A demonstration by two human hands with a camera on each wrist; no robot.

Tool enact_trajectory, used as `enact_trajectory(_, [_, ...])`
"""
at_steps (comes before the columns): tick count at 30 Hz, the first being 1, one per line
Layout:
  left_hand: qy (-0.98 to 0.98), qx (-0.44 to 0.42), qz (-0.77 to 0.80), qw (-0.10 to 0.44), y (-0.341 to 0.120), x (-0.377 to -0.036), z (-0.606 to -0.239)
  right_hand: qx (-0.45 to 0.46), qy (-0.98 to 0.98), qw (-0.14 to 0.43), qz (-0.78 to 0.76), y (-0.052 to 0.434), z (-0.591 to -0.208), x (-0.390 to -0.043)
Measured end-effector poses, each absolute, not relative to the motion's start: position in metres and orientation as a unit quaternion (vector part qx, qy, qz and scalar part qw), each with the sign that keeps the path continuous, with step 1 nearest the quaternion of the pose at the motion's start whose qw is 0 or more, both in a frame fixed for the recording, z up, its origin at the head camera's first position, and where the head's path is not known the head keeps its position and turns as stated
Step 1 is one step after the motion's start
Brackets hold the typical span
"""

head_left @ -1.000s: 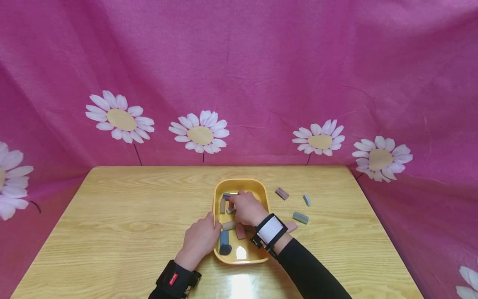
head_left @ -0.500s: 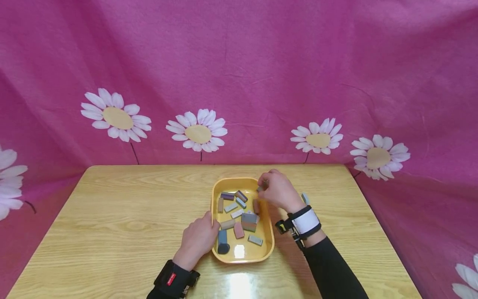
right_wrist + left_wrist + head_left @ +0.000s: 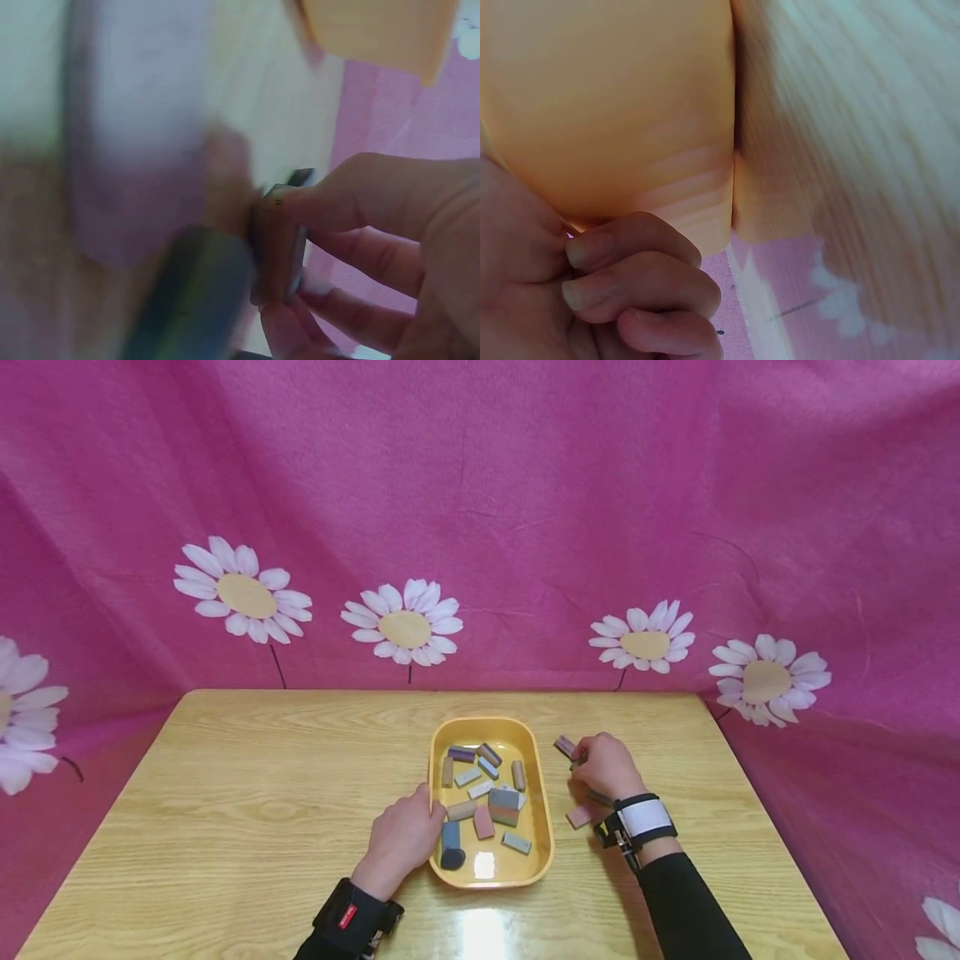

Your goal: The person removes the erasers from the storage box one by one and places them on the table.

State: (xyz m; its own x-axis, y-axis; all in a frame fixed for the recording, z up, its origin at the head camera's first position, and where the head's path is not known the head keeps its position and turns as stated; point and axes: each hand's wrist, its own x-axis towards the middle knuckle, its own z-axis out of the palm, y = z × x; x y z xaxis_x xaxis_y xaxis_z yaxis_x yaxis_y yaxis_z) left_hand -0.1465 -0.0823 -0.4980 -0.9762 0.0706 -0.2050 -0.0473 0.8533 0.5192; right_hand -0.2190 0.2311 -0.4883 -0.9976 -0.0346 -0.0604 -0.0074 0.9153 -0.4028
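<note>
One yellow tray [image 3: 491, 728] sat on the wooden worktop [image 3: 300, 760]. The left hand [image 3: 406, 831] gripped its left rim; in the left wrist view the fingers [image 3: 652, 285] were curled beside the outer wall. On the opposite side, apart from the tray, the right hand [image 3: 606, 766] was low over the worktop, its thumb and fingers pinching a small brown block [image 3: 279, 255] with dark edges. Whether that block touched the worktop could not be told. A mauve block [image 3: 564, 745] lay just beyond those fingers, a pale pink block [image 3: 578, 817] lay between the tray and the right wrist, and a dark green block [image 3: 599, 797] was partly hidden by the hand.

Inside the tray, small pieces lay loosely scattered. A blue block [image 3: 451, 837] rested in the near left corner, with a rose block [image 3: 483, 823] to its right and a tan block [image 3: 461, 810] just behind. A bulkier grey-and-brown block [image 3: 503, 807] lay right of the middle, a pale grey block [image 3: 516, 842] nearer the front, and a dark purple block [image 3: 462, 753] at the far left. Behind the worktop hung a magenta cloth [image 3: 510, 510] printed with white daisies [image 3: 406, 628].
</note>
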Motion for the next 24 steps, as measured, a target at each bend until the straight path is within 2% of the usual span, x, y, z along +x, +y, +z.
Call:
enact_trajectory(6, [0.956, 0.007, 0.270, 0.111, -0.081, -0.146, -0.497, -0.025, 0.979, 0.028, -0.200, 0.235, -0.486, -0.218])
enact_trajectory(11, [0.955, 0.002, 0.270, 0.119, -0.081, -0.145, -0.498, -0.050, 0.978, 0.011, -0.202, 0.219, -0.459, -0.215])
enact_trajectory(18, [0.954, 0.004, 0.276, 0.118, -0.083, -0.146, -0.497, -0.125, 0.968, 0.021, -0.215, 0.161, -0.414, -0.204])
enact_trajectory(24, [0.954, 0.010, 0.279, 0.108, -0.084, -0.147, -0.496, -0.183, 0.958, 0.054, -0.212, 0.106, -0.410, -0.191])
